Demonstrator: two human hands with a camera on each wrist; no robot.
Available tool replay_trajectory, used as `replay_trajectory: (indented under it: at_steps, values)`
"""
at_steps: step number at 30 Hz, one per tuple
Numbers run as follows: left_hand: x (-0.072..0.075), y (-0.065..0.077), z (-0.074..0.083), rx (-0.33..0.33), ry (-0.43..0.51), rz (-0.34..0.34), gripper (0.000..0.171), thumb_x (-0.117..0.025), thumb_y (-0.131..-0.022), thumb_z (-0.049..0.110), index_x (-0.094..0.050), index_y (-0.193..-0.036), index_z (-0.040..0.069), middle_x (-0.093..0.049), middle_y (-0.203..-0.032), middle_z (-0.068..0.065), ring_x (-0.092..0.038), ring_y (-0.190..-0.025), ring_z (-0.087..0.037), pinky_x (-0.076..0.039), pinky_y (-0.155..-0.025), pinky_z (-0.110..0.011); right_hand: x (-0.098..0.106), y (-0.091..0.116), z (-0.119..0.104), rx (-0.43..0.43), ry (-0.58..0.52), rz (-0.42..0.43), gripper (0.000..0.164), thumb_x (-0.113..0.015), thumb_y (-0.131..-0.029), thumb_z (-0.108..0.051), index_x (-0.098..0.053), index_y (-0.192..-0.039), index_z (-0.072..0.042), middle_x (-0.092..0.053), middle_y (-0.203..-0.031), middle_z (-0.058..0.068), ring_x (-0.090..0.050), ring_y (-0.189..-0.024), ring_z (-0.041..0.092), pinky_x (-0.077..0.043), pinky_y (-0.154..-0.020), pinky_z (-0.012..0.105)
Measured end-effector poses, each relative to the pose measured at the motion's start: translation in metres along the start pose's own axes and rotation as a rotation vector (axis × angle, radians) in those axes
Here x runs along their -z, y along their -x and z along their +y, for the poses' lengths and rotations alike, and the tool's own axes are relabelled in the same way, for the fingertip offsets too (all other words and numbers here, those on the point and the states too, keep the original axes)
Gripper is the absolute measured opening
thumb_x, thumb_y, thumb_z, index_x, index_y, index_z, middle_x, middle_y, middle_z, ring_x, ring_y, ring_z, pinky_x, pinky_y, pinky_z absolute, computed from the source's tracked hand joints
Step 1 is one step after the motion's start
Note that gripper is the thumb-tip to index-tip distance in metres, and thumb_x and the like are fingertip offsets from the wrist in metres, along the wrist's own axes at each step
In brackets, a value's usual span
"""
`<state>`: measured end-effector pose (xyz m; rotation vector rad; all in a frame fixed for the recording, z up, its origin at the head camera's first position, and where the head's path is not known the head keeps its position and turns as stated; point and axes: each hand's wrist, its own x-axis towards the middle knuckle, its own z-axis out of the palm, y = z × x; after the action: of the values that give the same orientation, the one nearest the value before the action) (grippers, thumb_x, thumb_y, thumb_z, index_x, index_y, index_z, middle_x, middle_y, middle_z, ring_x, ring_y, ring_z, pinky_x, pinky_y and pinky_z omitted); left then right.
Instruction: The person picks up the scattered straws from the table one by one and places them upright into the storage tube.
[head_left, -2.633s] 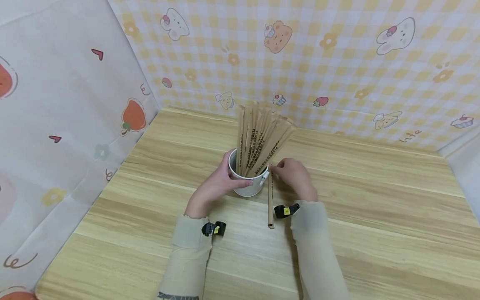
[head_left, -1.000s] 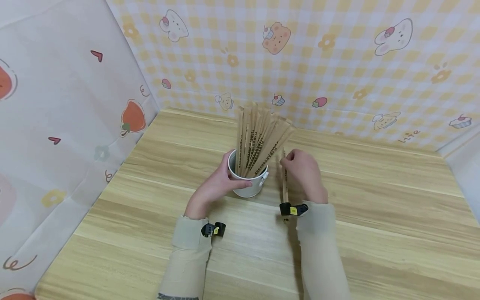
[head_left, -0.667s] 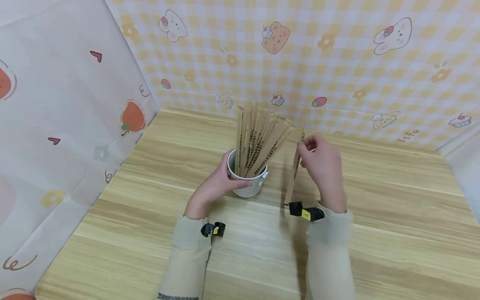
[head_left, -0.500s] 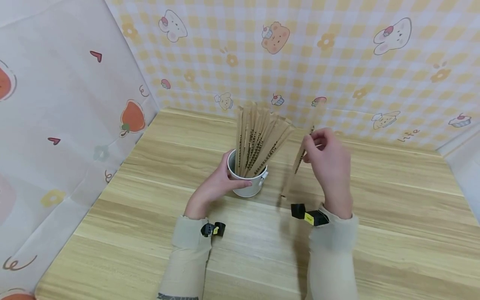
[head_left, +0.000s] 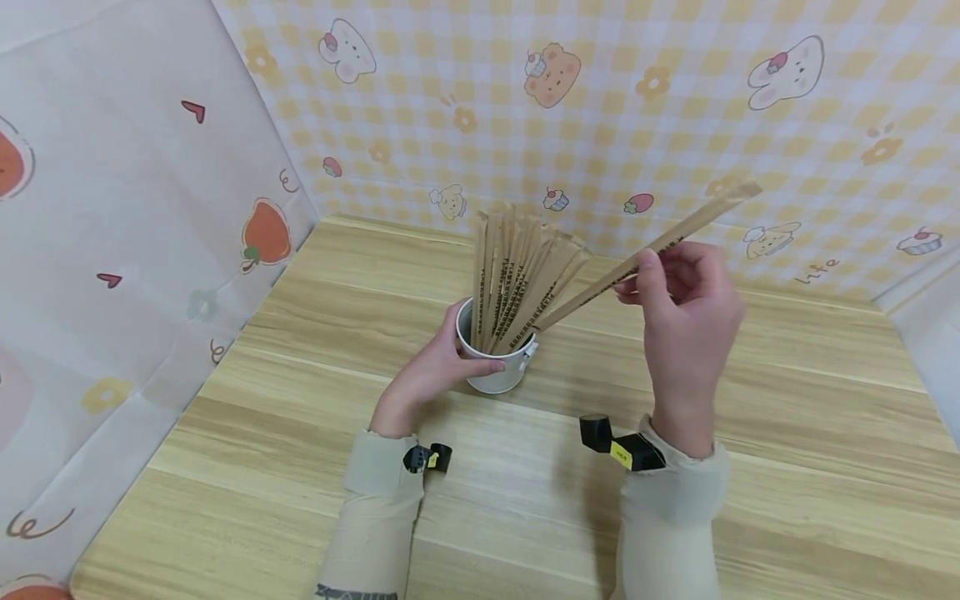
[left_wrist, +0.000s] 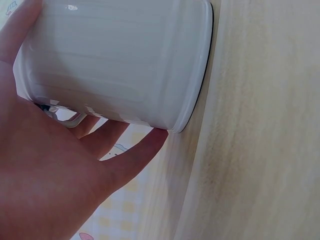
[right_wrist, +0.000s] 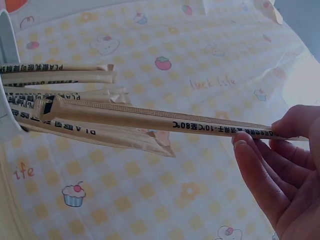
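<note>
A small white metal bucket (head_left: 498, 382) stands upright on the table, filled with several paper-wrapped straws (head_left: 517, 275) that fan up and to the right. My left hand (head_left: 431, 367) grips the bucket from its left side, thumb across the front below the rim. In the left wrist view, the fingers (left_wrist: 135, 155) curl round the bucket wall (left_wrist: 115, 55). My right hand (head_left: 690, 308) pinches one wrapped straw (right_wrist: 150, 117) between thumb and fingertips. That straw slants through the air, its lower end near the bucket's rim; in the head view I cannot tell whether it touches.
The wooden table (head_left: 300, 467) spreads out on all sides of the bucket. Behind it rises a yellow checked wall cloth (head_left: 420, 92), and a white printed cloth (head_left: 150, 192) covers the left wall. Each wrist carries a small black camera (head_left: 622, 446).
My right hand has lifted the straw from beside the bucket, moved right and up, and tilted it from near vertical so its lower end points at the bucket. The left hand has stayed still.
</note>
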<state>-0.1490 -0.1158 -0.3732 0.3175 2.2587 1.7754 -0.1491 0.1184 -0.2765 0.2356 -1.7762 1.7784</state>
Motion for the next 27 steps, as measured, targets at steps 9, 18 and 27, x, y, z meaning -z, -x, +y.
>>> replay_trajectory:
  at_steps: [9,18,27]
  values:
    - [0.000,-0.001,-0.001,-0.020,0.007,-0.007,0.094,-0.076,-0.070,0.015,-0.012,-0.139,0.018,-0.033,-0.132,-0.009,-0.039,-0.117,-0.025,-0.033,-0.097,-0.038,-0.007,0.003,-0.003,-0.013,0.152,-0.101,0.018,-0.061,-0.083,-0.013,-0.056,-0.090,0.004,-0.063,-0.077,0.014,-0.062,-0.060,0.019,-0.052,-0.059,0.027]
    - [0.001,-0.002,-0.002,-0.016,0.001,-0.014,0.094,-0.076,-0.070,0.014,-0.011,-0.139,0.017,-0.034,-0.132,-0.009,-0.040,-0.117,-0.025,-0.033,-0.096,-0.038,-0.005,0.001,0.023,-0.019,0.329,-0.202,0.025,-0.061,-0.084,-0.027,-0.058,-0.091,-0.003,-0.065,-0.074,0.005,-0.062,-0.059,0.010,-0.051,-0.057,0.022]
    - [0.001,-0.002,-0.002,-0.030,0.014,-0.013,0.093,-0.076,-0.071,0.012,-0.012,-0.138,0.016,-0.033,-0.131,-0.010,-0.039,-0.117,-0.026,-0.034,-0.096,-0.039,-0.013,0.002,0.020,-0.074,0.440,-0.343,0.024,-0.061,-0.085,-0.025,-0.062,-0.090,-0.002,-0.066,-0.076,0.007,-0.062,-0.061,0.012,-0.050,-0.056,0.020]
